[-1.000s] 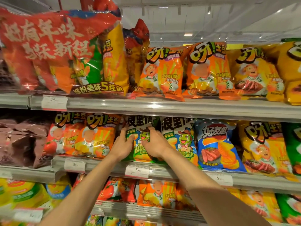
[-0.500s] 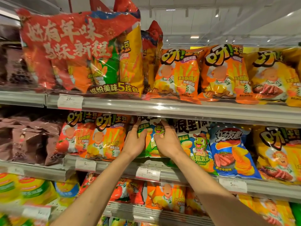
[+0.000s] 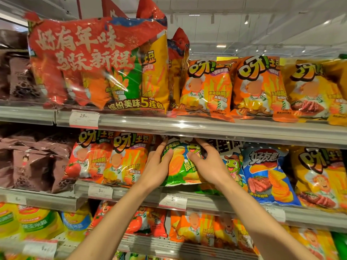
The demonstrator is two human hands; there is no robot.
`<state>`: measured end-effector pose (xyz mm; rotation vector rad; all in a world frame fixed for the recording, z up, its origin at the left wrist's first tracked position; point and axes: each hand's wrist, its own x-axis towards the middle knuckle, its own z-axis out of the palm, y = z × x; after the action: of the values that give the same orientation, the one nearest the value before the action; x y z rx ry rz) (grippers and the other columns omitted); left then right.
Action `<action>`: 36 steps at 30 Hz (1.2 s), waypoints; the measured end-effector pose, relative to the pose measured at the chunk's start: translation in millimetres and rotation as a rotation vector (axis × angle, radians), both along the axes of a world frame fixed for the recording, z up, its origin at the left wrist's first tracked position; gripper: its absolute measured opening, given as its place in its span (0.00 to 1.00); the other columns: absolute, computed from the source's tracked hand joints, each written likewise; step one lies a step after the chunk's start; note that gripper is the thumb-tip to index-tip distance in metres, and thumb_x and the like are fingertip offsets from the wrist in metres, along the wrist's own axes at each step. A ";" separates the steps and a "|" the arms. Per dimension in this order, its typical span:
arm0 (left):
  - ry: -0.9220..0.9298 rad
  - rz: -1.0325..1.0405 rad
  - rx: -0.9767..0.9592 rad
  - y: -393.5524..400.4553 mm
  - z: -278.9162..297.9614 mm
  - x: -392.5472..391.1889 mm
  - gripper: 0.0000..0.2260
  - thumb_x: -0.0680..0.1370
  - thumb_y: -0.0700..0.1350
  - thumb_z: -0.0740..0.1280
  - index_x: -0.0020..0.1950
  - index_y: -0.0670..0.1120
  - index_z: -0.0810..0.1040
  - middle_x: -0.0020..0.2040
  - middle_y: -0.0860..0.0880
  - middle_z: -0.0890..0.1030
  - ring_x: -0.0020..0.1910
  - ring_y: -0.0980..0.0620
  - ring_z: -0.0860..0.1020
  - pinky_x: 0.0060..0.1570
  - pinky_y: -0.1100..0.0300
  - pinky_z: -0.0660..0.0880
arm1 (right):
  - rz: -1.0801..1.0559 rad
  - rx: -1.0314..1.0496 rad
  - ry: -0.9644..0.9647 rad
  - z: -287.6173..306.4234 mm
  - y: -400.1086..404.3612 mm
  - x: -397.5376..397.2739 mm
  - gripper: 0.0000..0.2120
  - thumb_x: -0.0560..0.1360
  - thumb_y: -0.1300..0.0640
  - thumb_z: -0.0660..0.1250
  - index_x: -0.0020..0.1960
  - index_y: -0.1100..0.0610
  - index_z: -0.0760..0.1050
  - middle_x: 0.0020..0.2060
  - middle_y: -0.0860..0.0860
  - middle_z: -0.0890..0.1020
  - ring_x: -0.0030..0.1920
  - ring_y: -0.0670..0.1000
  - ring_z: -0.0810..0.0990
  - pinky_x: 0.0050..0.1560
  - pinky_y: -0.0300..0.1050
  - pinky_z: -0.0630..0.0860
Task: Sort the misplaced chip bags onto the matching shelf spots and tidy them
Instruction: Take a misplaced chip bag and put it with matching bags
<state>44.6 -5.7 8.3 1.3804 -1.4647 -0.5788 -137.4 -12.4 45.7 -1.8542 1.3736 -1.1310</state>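
Note:
A green chip bag (image 3: pixel 181 166) with a cartoon frog stands on the middle shelf (image 3: pixel 131 193). My left hand (image 3: pixel 156 167) grips its left edge and my right hand (image 3: pixel 208 164) grips its right side, fingers curled over the front. The bag's bottom seam hangs just above the shelf's front rail. A second green frog bag (image 3: pixel 231 162) stands right behind and to the right, partly hidden by my right hand. Left of my hands stand two orange-red chip bags (image 3: pixel 110 158). A blue chip bag (image 3: pixel 268 173) stands to the right.
The top shelf (image 3: pixel 206 128) holds a large red multipack (image 3: pixel 97 62) and orange bags (image 3: pixel 232 89). Brown bags (image 3: pixel 32 162) fill the middle left. A yellow bag (image 3: pixel 319 177) sits far right. The lower shelf holds more orange and yellow-green bags. Price tags (image 3: pixel 172 200) line the rails.
Both hands have lifted and pulled the green frog bag slightly up and forward. The view has shifted left, so the shelves appear further right in the frame.

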 end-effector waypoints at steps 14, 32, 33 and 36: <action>0.190 -0.231 -0.058 82.0 -36.9 0.9 0.25 0.78 0.65 0.64 0.73 0.75 0.60 0.73 0.69 0.66 0.73 0.62 0.68 0.71 0.48 0.69 | -0.012 -0.082 -0.142 -40.6 89.6 -9.1 0.28 0.78 0.51 0.72 0.74 0.37 0.68 0.66 0.31 0.70 0.63 0.30 0.70 0.57 0.22 0.67; 0.184 -0.381 0.000 164.1 -61.1 -119.6 0.28 0.74 0.69 0.66 0.73 0.74 0.62 0.75 0.64 0.67 0.75 0.56 0.68 0.69 0.41 0.71 | -0.196 -0.095 -0.258 -86.3 196.8 -129.0 0.28 0.76 0.58 0.72 0.71 0.37 0.71 0.67 0.37 0.76 0.65 0.39 0.76 0.59 0.43 0.78; 0.162 -0.377 -0.013 171.1 -60.8 -136.1 0.28 0.74 0.68 0.66 0.73 0.74 0.62 0.75 0.65 0.67 0.75 0.57 0.67 0.69 0.42 0.70 | -0.210 -0.098 -0.282 -87.8 203.3 -143.6 0.28 0.76 0.59 0.73 0.71 0.38 0.72 0.66 0.38 0.77 0.64 0.39 0.76 0.59 0.43 0.78; 0.172 -0.366 -0.042 190.9 -63.3 -195.2 0.26 0.76 0.62 0.66 0.73 0.72 0.63 0.73 0.65 0.69 0.73 0.62 0.68 0.72 0.45 0.68 | -0.225 -0.106 -0.321 -92.3 223.5 -196.9 0.28 0.76 0.61 0.72 0.69 0.37 0.72 0.65 0.37 0.77 0.64 0.38 0.76 0.62 0.40 0.76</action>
<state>-150.6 185.2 -55.0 1.0070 -1.5872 -0.8708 -334.3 211.0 -46.6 -1.5278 1.3782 -1.5667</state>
